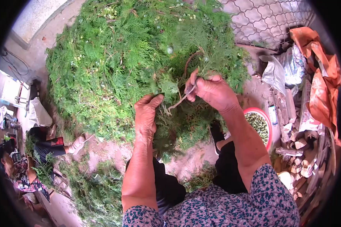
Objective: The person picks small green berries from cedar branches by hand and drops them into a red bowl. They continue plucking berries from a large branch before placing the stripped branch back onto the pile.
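Observation:
My right hand (214, 90) is closed around the woody stem of a leafy conifer branch (183, 99), whose cut-looking end points down and left. My left hand (146, 109) pinches thumb against fingers beside that branch. A blurred green bit shows at the left fingertips, too smeared to name. Both hands are over the near edge of a big heap of green conifer cuttings (117, 64), with small pale cones scattered through it. To the right of my right forearm is a red-rimmed basin (269, 130) holding many small green cones (257, 126), partly hidden by the arm.
Loose cuttings (98, 193) lie on the ground at lower left. Another person (22, 170) sits at the far left with greenery by them. Split firewood (299, 159), an orange sheet (318, 75) and pale plastic sacks (274, 73) line the right side. Patterned paving (261, 19) lies behind.

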A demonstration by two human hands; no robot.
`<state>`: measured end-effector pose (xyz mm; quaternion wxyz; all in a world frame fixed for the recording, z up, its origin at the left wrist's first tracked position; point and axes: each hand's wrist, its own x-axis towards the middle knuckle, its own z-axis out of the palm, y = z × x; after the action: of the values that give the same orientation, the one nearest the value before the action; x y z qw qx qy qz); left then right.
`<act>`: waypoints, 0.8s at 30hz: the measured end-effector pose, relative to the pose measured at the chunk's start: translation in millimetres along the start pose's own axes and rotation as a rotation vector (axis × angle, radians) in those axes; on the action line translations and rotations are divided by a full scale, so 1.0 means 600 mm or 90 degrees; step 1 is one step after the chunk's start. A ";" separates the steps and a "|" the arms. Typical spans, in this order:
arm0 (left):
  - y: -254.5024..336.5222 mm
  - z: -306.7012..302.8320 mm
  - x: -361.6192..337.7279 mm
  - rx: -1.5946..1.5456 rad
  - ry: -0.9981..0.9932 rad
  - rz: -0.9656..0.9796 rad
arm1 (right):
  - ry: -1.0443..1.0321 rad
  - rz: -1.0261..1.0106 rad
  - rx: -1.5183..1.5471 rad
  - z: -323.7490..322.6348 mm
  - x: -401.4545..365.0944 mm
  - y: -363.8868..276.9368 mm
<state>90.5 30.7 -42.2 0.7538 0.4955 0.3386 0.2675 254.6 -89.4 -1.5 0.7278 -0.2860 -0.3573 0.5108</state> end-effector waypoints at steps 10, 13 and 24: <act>0.000 0.026 -0.020 0.058 0.003 0.186 | 0.296 -0.052 -0.970 -0.020 0.006 -0.003; -0.002 0.031 -0.021 0.106 -0.032 0.206 | 0.255 -0.163 -0.788 0.014 0.010 0.028; 0.013 0.042 -0.027 0.136 -0.038 0.121 | 0.267 0.073 -0.247 0.037 0.014 0.058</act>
<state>99.2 7.1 -24.0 0.6779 0.6102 0.2945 0.2852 219.7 -69.1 -14.0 0.6875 -0.5388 -0.2734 0.4029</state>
